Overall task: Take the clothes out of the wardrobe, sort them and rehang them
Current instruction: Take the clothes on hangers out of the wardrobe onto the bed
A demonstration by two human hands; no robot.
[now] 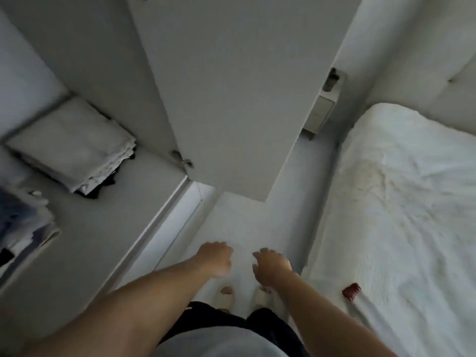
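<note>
Hands are being held out empty over the floor, the left hand (215,257) and right hand (270,265) loosely curled and grasping nothing. Clothes are lying folded in the wardrobe (103,215), a pale stack (72,148) and a bluish stack (23,222) on its shelf. Toppling is being risked if either stack is pulled by one edge, and the open door (231,99) is likely to be bumped.

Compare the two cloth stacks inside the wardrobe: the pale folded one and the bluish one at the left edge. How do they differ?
The pale folded stack is off-white and lies fully in view, set deeper on the wardrobe floor. The bluish stack mixes blue, white and dark pieces, sits nearer and is cut off by the frame. Both are layered cloth; neither hand touches them.
</note>
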